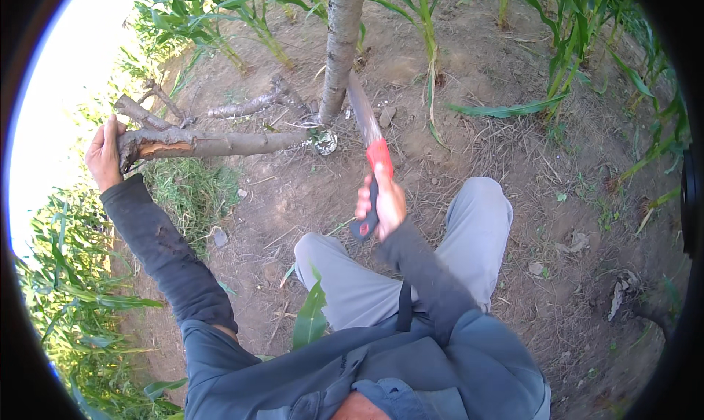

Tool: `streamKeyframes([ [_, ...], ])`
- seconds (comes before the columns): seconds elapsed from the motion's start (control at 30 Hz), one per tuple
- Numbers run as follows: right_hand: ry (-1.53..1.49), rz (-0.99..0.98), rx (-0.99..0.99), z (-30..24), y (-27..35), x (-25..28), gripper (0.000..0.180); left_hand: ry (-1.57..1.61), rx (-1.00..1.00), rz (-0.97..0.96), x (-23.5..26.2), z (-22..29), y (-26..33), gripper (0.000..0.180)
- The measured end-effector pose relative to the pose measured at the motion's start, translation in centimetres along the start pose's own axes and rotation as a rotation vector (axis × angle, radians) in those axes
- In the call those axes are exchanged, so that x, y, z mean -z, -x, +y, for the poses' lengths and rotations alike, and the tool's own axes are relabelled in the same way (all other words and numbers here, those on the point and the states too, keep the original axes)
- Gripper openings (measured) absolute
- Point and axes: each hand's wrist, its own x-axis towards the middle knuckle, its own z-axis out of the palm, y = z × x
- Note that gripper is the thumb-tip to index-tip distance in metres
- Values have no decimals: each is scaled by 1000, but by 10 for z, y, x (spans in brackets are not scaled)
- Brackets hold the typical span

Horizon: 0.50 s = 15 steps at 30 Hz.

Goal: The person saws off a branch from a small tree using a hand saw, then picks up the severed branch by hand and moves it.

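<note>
My left hand (105,155) is closed round the far-left end of a thick branch (235,144), which lies nearly level and has a patch of torn bark with orange-brown wood under it. At its other end the branch meets the foot of a slim grey trunk (342,46), near a pale cut face (325,144). In my right hand (390,202) is a pruning saw (378,155) with a red and black handle, gripped low. Its blade, smeared by motion, points away from me along the right side of the trunk. Whether the teeth touch wood I cannot tell.
Maize plants (429,24) stand at the back, with more along the left and right. Behind the trunk's foot lies a crooked limb (249,106). A grass tuft (187,196) grows below the branch. Dry litter covers the bare soil (543,193). My bent knees (477,215) are close below the saw.
</note>
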Motion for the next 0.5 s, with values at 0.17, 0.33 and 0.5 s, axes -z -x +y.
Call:
streamKeyframes([
  [0.17, 4, -92, -18, -38, -103, -26, 40, 27, -34, -6, -3, -9, -8, 27],
  [0.33, -43, -114, -28, -47, -134, -34, 38, 25, 47, 1, -15, 1, -5, 25],
  [0.5, 89, -18, 2, 5, -21, 16, 38, 23, 34, 14, 1, -10, -1, 25],
])
